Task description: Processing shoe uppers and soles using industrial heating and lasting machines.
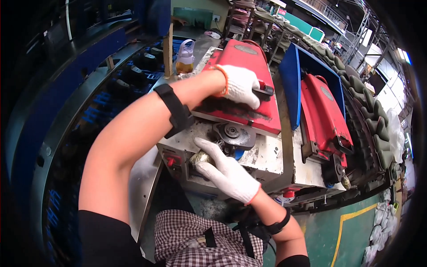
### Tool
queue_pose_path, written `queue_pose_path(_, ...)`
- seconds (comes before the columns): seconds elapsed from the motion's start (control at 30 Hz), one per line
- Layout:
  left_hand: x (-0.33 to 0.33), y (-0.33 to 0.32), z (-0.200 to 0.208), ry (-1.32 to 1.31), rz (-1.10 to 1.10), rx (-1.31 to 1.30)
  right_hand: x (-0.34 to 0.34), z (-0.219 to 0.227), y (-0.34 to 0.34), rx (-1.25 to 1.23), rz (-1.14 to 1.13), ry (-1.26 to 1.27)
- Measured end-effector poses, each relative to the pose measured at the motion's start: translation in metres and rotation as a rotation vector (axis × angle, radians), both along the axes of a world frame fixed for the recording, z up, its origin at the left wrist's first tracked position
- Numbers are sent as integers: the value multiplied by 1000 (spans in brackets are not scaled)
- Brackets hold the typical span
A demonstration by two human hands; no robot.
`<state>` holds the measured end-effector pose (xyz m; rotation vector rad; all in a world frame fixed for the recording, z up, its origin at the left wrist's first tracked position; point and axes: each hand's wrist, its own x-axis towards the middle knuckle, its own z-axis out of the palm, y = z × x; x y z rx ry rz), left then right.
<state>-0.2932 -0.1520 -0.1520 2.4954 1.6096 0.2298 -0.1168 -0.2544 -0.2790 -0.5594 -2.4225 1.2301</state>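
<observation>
A red machine cover [240,55] tops a worn white machine base [271,155] in front of me. My left hand [242,86], in a white knit glove, is closed around a black handle [267,91] on this cover. Nearer to me, my right hand [229,175], gloved the same way, has its fingers curled about a knob wrapped in yellowish film [201,158]. Part of that knob is hidden by the fingers. Just beyond the right fingertips sits a dark round metal hub [232,131]. A red switch [171,161] is on the base's left side.
A second red machine [322,107] with a blue guard [291,84] stands to the right. On the left runs a dark rack [120,84] holding shoe-like pieces. A bottle with yellow liquid [185,58] stands behind my left forearm. Green padded pieces [378,120] line the far right.
</observation>
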Motion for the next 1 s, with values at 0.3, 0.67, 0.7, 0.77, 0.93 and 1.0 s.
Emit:
queue_pose_path(0.3, -20, 15, 71, -165, 118, 522, 34, 48, 91, 215, -260, 74)
queue_pose_path(0.67, -23, -28, 44, -54, 60, 1058, -106, -3, 258, 376, -352, -231)
queue_pose_path(0.7, -21, -22, 17, -104, 14, 1272, -102, -17, 285, 124, -117, 10)
queue_pose_path(0.77, -5, -29, -6, -344, -134, 1164, -33, -58, 356, 872, -366, -424)
queue_pose_path(0.93, -76, -110, -88, -1079, 220, 607, -49, 54, 212, -747, -337, 234)
queue_pose_path(1.0, -89, -122, -111, -1307, 430, 259, -30, 65, 185, -822, -349, 332)
